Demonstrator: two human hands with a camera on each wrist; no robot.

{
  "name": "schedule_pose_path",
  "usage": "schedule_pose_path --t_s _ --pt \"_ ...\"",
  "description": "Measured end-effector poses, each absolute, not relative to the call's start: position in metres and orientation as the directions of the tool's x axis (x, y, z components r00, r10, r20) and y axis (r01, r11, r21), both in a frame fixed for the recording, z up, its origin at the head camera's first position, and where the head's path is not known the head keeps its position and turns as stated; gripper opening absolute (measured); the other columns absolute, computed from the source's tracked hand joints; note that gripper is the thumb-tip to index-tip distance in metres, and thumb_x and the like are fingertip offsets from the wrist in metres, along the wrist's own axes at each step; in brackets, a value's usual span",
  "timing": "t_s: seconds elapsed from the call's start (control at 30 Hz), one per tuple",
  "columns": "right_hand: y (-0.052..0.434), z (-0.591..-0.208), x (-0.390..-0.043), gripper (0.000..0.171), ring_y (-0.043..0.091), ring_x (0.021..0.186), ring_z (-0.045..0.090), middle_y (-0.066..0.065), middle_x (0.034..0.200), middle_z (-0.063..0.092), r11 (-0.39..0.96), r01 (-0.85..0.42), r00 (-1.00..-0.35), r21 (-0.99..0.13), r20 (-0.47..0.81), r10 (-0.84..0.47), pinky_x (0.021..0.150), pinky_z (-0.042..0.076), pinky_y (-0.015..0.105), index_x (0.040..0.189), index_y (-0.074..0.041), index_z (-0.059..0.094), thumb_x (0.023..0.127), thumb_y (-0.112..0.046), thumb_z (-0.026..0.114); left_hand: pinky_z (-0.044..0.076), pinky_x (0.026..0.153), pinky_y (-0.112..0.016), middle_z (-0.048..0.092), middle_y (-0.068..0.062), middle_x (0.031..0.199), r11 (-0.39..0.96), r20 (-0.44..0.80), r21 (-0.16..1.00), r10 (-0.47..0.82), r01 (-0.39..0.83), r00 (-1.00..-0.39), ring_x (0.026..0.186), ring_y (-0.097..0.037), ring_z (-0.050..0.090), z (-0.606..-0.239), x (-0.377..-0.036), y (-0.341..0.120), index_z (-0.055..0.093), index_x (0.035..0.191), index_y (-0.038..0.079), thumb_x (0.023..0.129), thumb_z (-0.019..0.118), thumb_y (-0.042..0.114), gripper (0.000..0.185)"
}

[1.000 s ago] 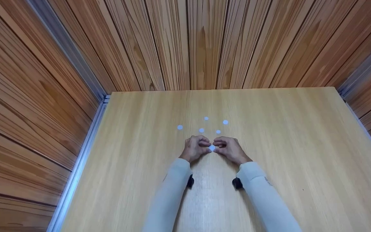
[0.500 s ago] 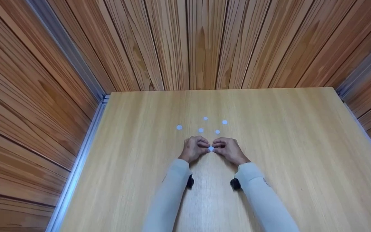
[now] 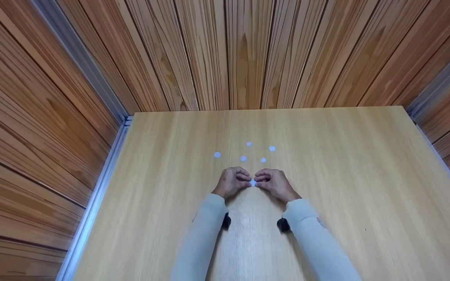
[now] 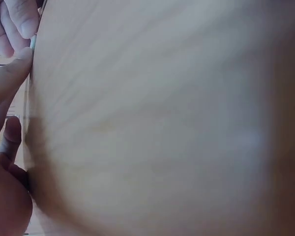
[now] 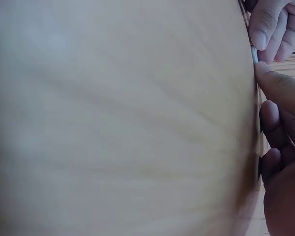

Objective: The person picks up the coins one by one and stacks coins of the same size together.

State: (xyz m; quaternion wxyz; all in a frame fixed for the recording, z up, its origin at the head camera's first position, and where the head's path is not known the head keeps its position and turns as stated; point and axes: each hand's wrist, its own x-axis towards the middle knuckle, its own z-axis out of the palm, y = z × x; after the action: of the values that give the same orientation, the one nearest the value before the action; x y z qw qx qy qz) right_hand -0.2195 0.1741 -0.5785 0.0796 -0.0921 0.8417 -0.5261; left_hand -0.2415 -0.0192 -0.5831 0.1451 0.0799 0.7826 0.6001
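Both hands meet low on the table (image 3: 326, 156), fingers curled: the left hand (image 3: 231, 182) and right hand (image 3: 275, 182) together pinch one small white disc (image 3: 252, 183) between their fingertips. Most of that disc is hidden by fingers, and both wrist views are blurred, showing only its edge. Five more white discs (image 3: 243, 158) lie just beyond the hands, six in all.

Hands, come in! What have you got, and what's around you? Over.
Left hand and right hand both pinching one small white disc low over the table. Five more discs lie just beyond. Nothing blocking.
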Motion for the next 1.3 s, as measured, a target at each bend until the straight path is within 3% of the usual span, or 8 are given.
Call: schedule_pose_path --t_s 0.33,0.6,0.9,1.1,1.3 --pt "0.164 -0.58 -0.216 0.022 0.024 0.093 0.072 0.01 0.096 0.075 0.417 -0.057 -0.97 -0.907 -0.049 -0.238 0.083 0.055 0.031 0.106 0.002 0.071 0.085 0.003 0.076 0.054 0.082 -0.026 0.076 -0.001 0.083 0.383 -0.13 0.924 0.314 0.0 -0.941 0.081 -0.012 0.072 -0.579 -0.236 -0.033 0.072 0.092 0.005 0.079 0.082 -0.002 0.018" --pt "0.156 -0.579 -0.212 0.023 0.027 0.095 0.072 0.012 0.097 0.075 0.403 -0.06 -0.966 -0.913 -0.048 -0.252 0.084 0.055 0.032 0.107 0.005 0.07 0.085 0.005 0.075 0.054 0.084 -0.027 0.075 -0.001 0.084 0.361 -0.173 0.932 0.328 -0.046 -0.929 0.083 -0.012 0.072 -0.579 -0.235 -0.04 0.072 0.094 0.004 0.08 0.08 -0.003 0.017" --pt "0.144 -0.578 -0.21 0.023 0.026 0.097 0.071 0.011 0.099 0.075 0.404 -0.081 -0.954 -0.911 -0.046 -0.295 0.088 0.054 0.038 0.109 0.003 0.07 0.086 0.003 0.074 0.053 0.087 -0.029 0.076 -0.003 0.087 0.416 -0.118 0.908 0.36 0.046 -0.925 0.085 -0.013 0.073 -0.58 -0.233 -0.056 0.072 0.095 0.004 0.079 0.082 -0.001 0.019" --pt "0.136 -0.579 -0.208 0.021 0.023 0.095 0.071 0.008 0.097 0.075 0.43 -0.093 -0.955 -0.898 -0.041 -0.293 0.086 0.054 0.035 0.106 0.001 0.071 0.086 0.004 0.075 0.054 0.084 -0.028 0.076 -0.002 0.085 0.404 -0.134 0.914 0.366 0.028 -0.921 0.084 -0.013 0.073 -0.579 -0.231 -0.063 0.072 0.094 0.003 0.079 0.08 -0.004 0.019" --pt "0.129 -0.578 -0.205 0.021 0.023 0.094 0.072 0.009 0.097 0.075 0.419 -0.111 -0.95 -0.901 -0.028 -0.311 0.085 0.054 0.037 0.106 0.001 0.071 0.086 0.003 0.075 0.053 0.089 -0.032 0.076 0.001 0.085 0.427 -0.155 0.904 0.361 0.015 -0.92 0.085 -0.011 0.072 -0.578 -0.228 -0.072 0.072 0.096 0.006 0.081 0.08 -0.002 0.019"
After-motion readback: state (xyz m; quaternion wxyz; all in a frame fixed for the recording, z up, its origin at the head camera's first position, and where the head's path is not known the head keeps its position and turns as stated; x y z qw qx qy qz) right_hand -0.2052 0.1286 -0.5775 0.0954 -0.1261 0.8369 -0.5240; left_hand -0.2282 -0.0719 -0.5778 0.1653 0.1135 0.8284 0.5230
